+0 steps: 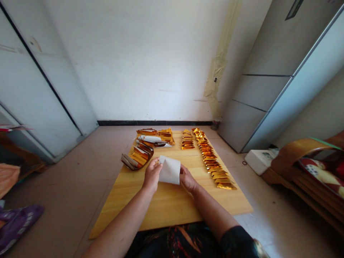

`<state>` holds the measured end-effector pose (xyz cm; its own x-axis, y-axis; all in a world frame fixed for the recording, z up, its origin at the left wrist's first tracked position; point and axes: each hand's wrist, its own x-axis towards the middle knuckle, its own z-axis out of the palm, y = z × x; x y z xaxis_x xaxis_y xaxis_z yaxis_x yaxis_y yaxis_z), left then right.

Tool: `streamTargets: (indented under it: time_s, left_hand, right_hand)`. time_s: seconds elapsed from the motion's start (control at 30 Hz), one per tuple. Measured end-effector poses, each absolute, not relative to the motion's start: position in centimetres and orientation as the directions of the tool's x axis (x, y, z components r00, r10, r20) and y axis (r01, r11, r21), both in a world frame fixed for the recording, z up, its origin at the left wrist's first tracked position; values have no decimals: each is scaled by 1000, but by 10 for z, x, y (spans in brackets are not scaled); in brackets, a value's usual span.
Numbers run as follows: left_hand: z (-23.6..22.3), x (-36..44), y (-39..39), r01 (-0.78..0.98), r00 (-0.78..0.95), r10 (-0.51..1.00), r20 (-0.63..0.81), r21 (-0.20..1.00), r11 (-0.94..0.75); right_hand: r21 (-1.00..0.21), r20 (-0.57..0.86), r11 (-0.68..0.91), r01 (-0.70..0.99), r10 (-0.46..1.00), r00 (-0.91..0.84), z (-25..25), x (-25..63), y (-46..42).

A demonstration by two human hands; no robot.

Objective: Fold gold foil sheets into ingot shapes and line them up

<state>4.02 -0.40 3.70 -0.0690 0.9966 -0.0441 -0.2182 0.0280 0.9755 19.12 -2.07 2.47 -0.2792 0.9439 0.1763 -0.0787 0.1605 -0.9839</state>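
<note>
I hold a white sheet of paper (pixel 170 171) above a low wooden board (pixel 172 204). My left hand (pixel 152 174) pinches its left edge and my right hand (pixel 188 179) grips its right edge, fingers closed on it. Behind my left hand lies a curled stack of gold foil sheets (pixel 138 157). Farther back sits a heap of gold foil paper (pixel 156 138). A long row of folded gold pieces (pixel 211 161) runs along the board's right side, with a shorter row (pixel 187 139) beside it.
The board rests on a tiled floor. A grey refrigerator (pixel 268 89) stands at the right, a white box (pixel 259 160) at its foot. A wooden seat with a patterned cushion (pixel 317 168) is at far right. Purple cloth (pixel 16 222) lies at lower left.
</note>
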Motion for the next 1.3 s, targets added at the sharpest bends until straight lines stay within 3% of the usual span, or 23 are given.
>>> streamTargets:
  time_s: [0.13,0.27,0.37,0.43,0.53,0.7,0.77,0.9,1.0,1.13,1.3]
  left_hand:
    - [29,39,-8,-172,-30,997,-77,983,71]
    - [20,38,-10,17,40,999,-9,1000,9]
    - [12,40,-11,169,100,994,37,984,-53]
    - [7,43,-13,249,137,991,7,968,-41]
    - [6,44,-18,260,212,971,-114,964,56]
    - [12,40,-25,54,400,891,-213,976,209]
    - [12,38,-25,101,402,885,-236,972,213]
    - [5,34,-23,458,282,939,-198,888,50]
    - [4,31,-22,614,335,939,-73,774,-158]
    - [9,24,-27,655,485,873,44,644,-396]
    - [7,12,-34,659,583,803,120,508,-554]
  right_hand:
    - [-987,39,0,-160,970,-239,23,206,-22]
    - [-973,-79,-102,-208,990,-113,13,218,-11]
    - [-992,-106,-101,-74,993,60,5,218,3]
    - [-978,-29,-53,204,993,118,0,217,11]
    - [-838,147,94,537,988,57,-7,217,18]
    - [-682,348,292,671,936,-54,-18,218,19]
    - [-649,385,322,689,920,-68,-21,218,20]
    - [-591,405,341,731,909,-97,-22,216,20]
    - [-557,377,335,760,917,-128,-19,213,20]
    - [-521,340,294,801,933,-122,-14,211,19]
    - [-516,318,259,817,943,-98,-12,211,20]
